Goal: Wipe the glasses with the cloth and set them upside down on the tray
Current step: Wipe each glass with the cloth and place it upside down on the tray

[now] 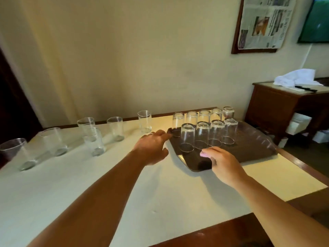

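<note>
Both hands reached to the near-left rim of the tray, with nine glasses already inverted on it.

The brown tray lay on the white-covered table, carrying two rows of upside-down glasses: five at the back, four in front. The left hand stretched forward, fingers extended and touching the tray's far-left corner, holding nothing. The right hand rested its relaxed, straightish fingers on the tray's near rim, just beside the front row, also gripping nothing. Six upright glasses stood on the table to the left of the tray, well apart from it. A white cloth lay crumpled on a wooden side cabinet at the right, away from both hands. A framed newspaper hung on the wall above.
</note>
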The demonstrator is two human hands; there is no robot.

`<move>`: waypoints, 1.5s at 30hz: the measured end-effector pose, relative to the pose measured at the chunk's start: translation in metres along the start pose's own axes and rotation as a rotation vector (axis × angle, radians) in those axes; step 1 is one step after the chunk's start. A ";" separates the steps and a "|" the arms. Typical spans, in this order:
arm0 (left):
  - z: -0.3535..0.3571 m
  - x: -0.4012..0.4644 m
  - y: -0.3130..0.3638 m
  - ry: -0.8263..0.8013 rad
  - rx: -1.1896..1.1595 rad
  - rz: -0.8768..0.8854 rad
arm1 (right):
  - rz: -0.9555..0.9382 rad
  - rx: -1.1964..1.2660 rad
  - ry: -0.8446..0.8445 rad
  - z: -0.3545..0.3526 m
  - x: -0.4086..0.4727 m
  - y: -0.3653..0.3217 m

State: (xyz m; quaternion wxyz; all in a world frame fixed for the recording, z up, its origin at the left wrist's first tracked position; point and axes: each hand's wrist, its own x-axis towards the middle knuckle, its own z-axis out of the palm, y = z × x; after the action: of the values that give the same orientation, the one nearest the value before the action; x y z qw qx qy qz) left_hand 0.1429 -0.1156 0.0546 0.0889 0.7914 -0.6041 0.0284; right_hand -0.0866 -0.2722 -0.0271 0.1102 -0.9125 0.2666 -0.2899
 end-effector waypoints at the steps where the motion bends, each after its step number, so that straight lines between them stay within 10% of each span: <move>1: 0.000 -0.014 -0.015 -0.002 -0.015 -0.034 | -0.045 0.025 0.002 0.010 0.004 -0.019; 19: 0.034 -0.098 -0.215 0.379 -0.566 -0.818 | -0.226 0.212 -0.244 0.150 0.112 -0.204; 32: 0.057 -0.057 -0.234 0.407 -0.627 -0.824 | -0.053 0.241 -0.447 0.168 0.117 -0.193; 45: 0.016 -0.088 -0.146 0.637 -1.531 -0.567 | 0.130 0.564 -0.123 0.119 0.078 -0.212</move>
State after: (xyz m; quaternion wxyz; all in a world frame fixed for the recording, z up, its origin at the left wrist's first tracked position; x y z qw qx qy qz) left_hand 0.2589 0.0024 0.0102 0.7639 0.5892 -0.1842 -0.1882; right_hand 0.1270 -0.1325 -0.0111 0.3938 -0.8427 0.2262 -0.2892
